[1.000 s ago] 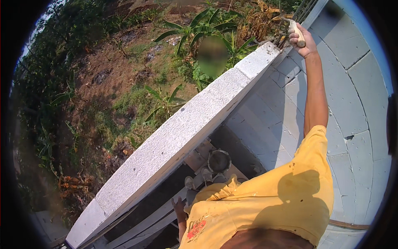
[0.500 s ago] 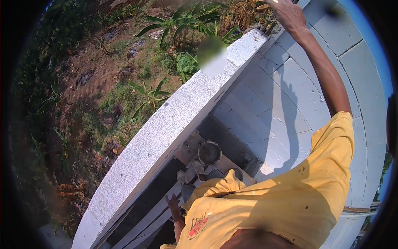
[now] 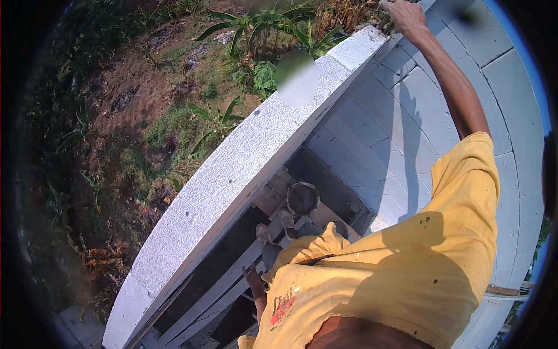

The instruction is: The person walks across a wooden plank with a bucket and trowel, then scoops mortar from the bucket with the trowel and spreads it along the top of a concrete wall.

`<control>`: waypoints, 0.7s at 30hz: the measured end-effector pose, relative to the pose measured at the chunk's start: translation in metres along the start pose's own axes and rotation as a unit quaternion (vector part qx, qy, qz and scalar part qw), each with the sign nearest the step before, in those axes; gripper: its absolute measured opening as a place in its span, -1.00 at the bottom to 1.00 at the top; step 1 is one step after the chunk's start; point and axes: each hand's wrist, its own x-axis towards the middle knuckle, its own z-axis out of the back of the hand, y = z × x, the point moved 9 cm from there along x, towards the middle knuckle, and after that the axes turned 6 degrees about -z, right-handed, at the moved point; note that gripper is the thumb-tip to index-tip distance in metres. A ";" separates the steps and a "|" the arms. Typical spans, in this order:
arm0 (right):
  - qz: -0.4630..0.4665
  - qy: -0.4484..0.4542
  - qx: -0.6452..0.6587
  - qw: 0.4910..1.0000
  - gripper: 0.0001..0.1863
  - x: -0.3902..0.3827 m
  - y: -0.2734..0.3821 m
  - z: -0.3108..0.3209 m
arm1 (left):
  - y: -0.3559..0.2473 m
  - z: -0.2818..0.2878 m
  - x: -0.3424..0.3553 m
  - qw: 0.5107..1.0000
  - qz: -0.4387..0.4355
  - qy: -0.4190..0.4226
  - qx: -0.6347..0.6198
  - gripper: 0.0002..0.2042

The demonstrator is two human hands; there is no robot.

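My right arm reaches up to the top right, where my right hand (image 3: 404, 18) is by the far end of the block wall (image 3: 459, 55). Its fingers bend inward; whether they grip the wall's edge or some small thing is too hard to see. Low at my left side, my left hand (image 3: 254, 278) hangs with its fingers apart and nothing in it, above pale planks (image 3: 212, 311). Nearest my feet stands a round, dark bucket (image 3: 303, 198) with grey matter inside, on boards between the two walls.
A low wall of white, rough-topped blocks (image 3: 226, 166) runs diagonally along my left. Past it, the ground lies lower, with soil and banana plants (image 3: 253, 26). Dark gaps (image 3: 232, 238) show beside the planks. My shoes (image 3: 264, 234) stand on the boards by the bucket.
The view has shifted a little, so the wall and bucket sit slightly higher and further right. My right hand's fingers have bent down toward the wall end. My left hand stays low.
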 end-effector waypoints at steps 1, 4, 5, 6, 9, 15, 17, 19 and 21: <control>-0.016 0.003 0.023 1.000 -0.69 -0.013 -0.006 -0.005 | -0.010 0.002 -0.008 1.000 0.001 0.008 0.019 -0.24; -0.067 0.015 0.107 0.992 -0.68 -0.052 -0.011 -0.012 | 0.012 0.048 0.015 0.851 -0.351 0.095 0.380 -0.28; -0.095 0.021 0.108 0.989 -0.68 -0.072 -0.039 -0.019 | 0.011 0.035 0.018 0.842 -0.348 0.118 0.395 -0.28; -0.124 0.032 0.119 0.985 -0.67 -0.103 -0.064 -0.026 | 0.012 0.032 0.018 0.842 -0.317 0.153 0.408 -0.28; -0.216 0.058 0.152 0.963 -0.66 -0.208 -0.059 0.016 | 0.003 0.021 0.010 0.832 -0.216 0.242 0.450 -0.28; -0.411 0.243 0.324 0.817 -0.53 -0.481 -0.006 -0.089 | -0.012 -0.023 0.012 0.799 -0.012 0.349 0.489 -0.28; -0.390 0.353 0.292 0.799 -0.56 -0.570 0.032 -0.119 | -0.006 -0.021 0.009 0.776 0.045 0.367 0.510 -0.28; -0.377 0.422 0.283 0.775 -0.58 -0.636 0.076 -0.155 | 0.007 -0.006 0.035 0.728 0.136 0.348 0.575 -0.22; -0.227 0.653 0.171 0.702 -0.60 -0.734 0.135 -0.216 | 0.010 -0.032 0.039 0.731 0.181 0.318 0.575 -0.22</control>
